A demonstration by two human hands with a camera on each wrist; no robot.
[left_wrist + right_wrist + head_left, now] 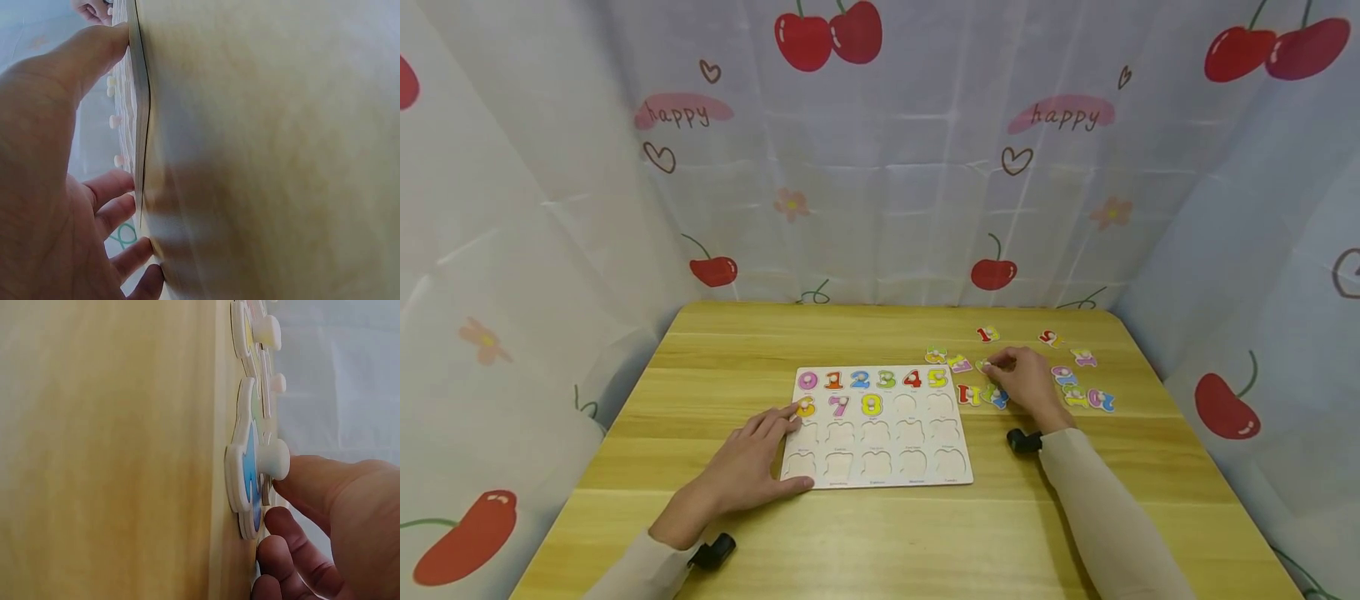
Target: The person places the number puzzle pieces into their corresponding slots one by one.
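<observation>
A white number board (887, 482) lies on the table, with pieces 0 to 8 set in its upper rows and hollow slots below. My left hand (741, 467) rests at its left edge, fingertips near the yellow 6 (806, 407) and thumb on the near corner; the left wrist view shows this hand (50, 150) spread along the board's edge (142, 112). To the right of the board, my right hand (1026, 383) pinches a small green piece (982, 365) between thumb and fingers. In the right wrist view that hand (356, 512) is partly behind a blue piece (250, 469) with a white knob.
Loose knobbed number pieces lie right of the board, among them a red 11 (968, 394), a 20 (1101, 400) and a 13 (988, 334) farther back. The wooden table (880, 542) is enclosed by a cherry-patterned curtain (880, 192).
</observation>
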